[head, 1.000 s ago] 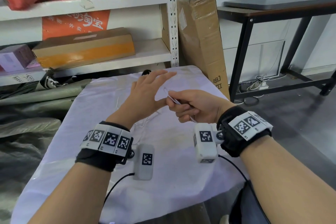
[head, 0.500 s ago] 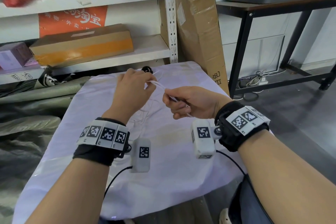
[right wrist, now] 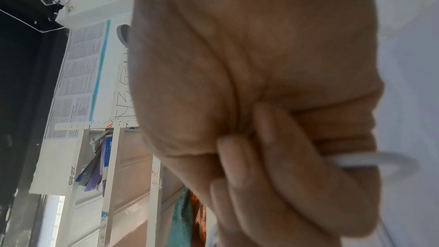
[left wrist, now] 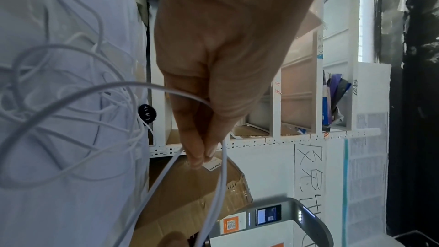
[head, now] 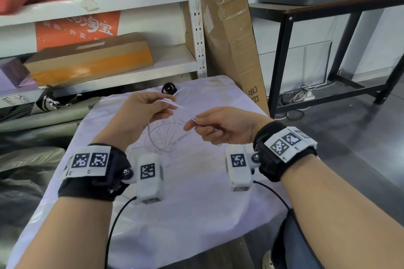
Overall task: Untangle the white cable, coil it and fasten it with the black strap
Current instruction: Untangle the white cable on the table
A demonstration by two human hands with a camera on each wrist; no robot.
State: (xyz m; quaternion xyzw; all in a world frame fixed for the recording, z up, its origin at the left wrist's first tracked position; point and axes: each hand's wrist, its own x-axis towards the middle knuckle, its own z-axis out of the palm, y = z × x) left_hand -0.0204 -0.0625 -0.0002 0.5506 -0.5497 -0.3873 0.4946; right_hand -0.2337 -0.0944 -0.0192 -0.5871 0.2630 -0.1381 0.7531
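Note:
A thin white cable (head: 162, 135) lies in loose tangled loops on the white cloth (head: 196, 214), and the same tangle fills the left of the left wrist view as the cable (left wrist: 59, 100). My left hand (head: 144, 113) is raised over the loops and pinches a stretch of the cable between thumb and fingertips (left wrist: 199, 149). My right hand (head: 218, 125) is curled around another stretch, with the cable's tip poking out past its fingers; the cable (right wrist: 351, 160) also shows at that fist. A short span runs taut between both hands. The black strap (head: 168, 89), curled up, lies at the cloth's far edge.
A white metal shelf (head: 131, 76) with a cardboard box (head: 89, 61) stands behind the table. A tall cardboard carton (head: 231, 35) leans at the back right. A black-framed desk (head: 328, 6) stands to the right, with cords on the floor under it.
My left hand went from spread open to pinching the cable. Both hands have drawn apart, and the loops below them now show between the wrists.

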